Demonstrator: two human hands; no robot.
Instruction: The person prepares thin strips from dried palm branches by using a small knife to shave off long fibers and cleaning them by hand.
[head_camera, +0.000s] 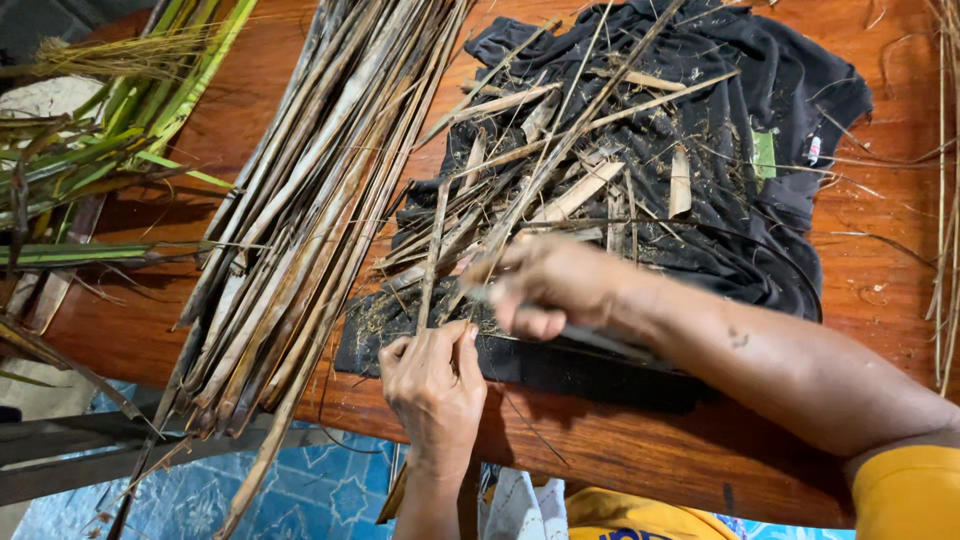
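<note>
A thin dried strip (432, 262) is pinched at its lower end by the left hand (432, 385); a blade (blurred) (590, 338) is gripped by the right hand's (545, 285) closed fingers

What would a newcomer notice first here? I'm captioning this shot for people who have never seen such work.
First, the thick bundle of dried leaf strips running diagonally across the reddish wooden table. Next, the black cloth at upper right, littered with cut strips. At its near edge the left hand pinches a thin strip while the blurred right hand grips a slim tool.
</note>
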